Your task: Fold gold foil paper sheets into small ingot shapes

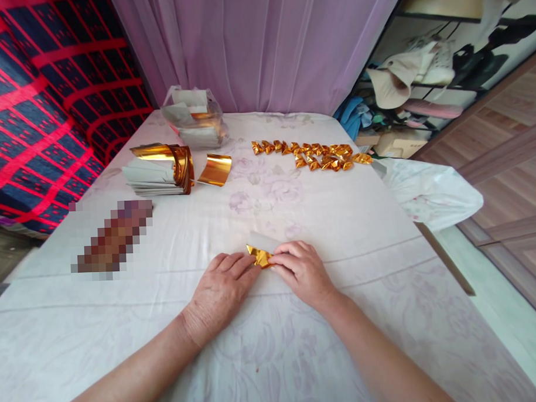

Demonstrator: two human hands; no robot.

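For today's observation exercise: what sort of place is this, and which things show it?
Probably a room in a home: a floral bedsheet as work surface, a purple curtain behind, and cluttered shelves with clothes.

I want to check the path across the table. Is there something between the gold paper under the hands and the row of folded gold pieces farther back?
Nothing visible does. The gold paper lies pinched between the left hand and the right hand. From there to the folded gold pieces only bare tablecloth shows.
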